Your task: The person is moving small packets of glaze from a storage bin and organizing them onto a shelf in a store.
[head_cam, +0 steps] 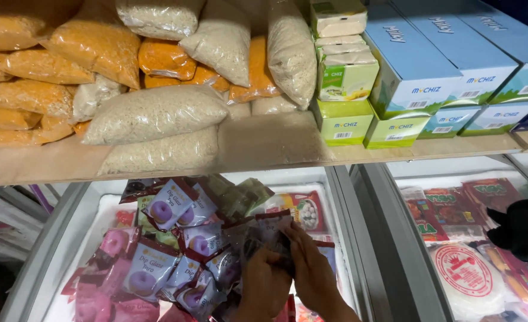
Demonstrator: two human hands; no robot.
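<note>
Chest freezer [359, 238]: hands [290, 271] blurred on packet [270, 229], grip unclear.

Bright even light, glare on the freezer lids, hands slightly motion-blurred

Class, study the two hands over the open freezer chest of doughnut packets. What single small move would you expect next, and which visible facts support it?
Probably lowering the dark packet onto the pile of purple doughnut packets. Both the left hand and the right hand pinch it just above the chest, whose packets lie loosely heaped, with room near the hands. Whether it is going in or coming out cannot be told.
</note>
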